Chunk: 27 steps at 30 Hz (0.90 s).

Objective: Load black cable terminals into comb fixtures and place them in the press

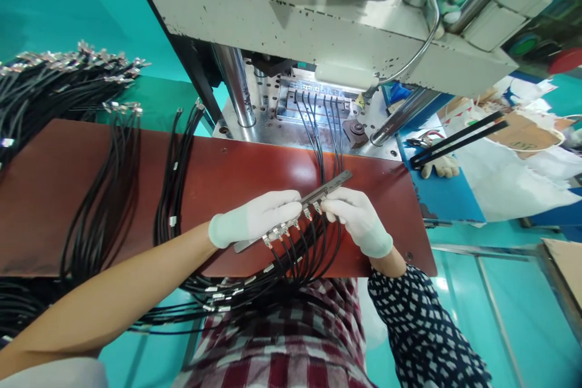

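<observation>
My left hand (261,216), in a white glove, is closed around a long metal bar (339,180) that slants up to the right above the brown work board. Along its lower edge sits a row of silver cable connectors (285,230), with black cables (313,248) hanging from them toward my lap. My gloved right hand (357,218) pinches a connector near the bar's right end; its fingertips partly hide that connector. Behind the bar, other black cables (318,145) run into a metal die (291,103) on the press bed.
The press (291,18) stands over the board (218,182), between steel posts (234,85). Cable bundles lie on the left, one with connectors (122,109) at its end. To the right are black rods (459,142), a spare glove (441,167) and pliers (421,141).
</observation>
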Each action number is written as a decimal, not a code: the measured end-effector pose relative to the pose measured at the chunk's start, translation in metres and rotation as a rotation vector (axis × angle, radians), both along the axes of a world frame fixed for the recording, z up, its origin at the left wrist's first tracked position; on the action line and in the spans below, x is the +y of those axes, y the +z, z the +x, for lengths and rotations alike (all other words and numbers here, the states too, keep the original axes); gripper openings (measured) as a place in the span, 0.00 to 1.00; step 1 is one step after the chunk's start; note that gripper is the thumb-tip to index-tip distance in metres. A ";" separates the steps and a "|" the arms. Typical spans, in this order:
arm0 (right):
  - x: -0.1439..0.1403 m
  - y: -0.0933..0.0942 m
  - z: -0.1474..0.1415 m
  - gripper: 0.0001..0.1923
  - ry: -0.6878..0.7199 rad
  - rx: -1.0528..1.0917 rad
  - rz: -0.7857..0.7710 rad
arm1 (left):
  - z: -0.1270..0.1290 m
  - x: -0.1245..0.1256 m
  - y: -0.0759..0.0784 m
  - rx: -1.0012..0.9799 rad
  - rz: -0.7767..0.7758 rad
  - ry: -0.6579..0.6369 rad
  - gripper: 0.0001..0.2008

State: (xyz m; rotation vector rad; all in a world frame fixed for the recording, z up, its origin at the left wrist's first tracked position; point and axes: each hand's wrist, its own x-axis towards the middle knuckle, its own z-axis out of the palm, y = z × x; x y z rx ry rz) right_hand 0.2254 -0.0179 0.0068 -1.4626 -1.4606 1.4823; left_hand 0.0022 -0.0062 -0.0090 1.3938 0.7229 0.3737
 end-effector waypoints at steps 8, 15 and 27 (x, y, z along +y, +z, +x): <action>-0.006 -0.005 -0.004 0.13 -0.018 -0.071 0.122 | 0.000 -0.003 -0.005 0.303 0.542 0.037 0.17; -0.029 -0.006 0.000 0.10 -0.045 -0.278 0.210 | -0.001 -0.002 -0.005 0.247 0.433 0.041 0.20; -0.029 -0.012 -0.015 0.14 -0.084 -0.892 0.815 | -0.001 -0.003 -0.004 0.249 0.478 0.052 0.20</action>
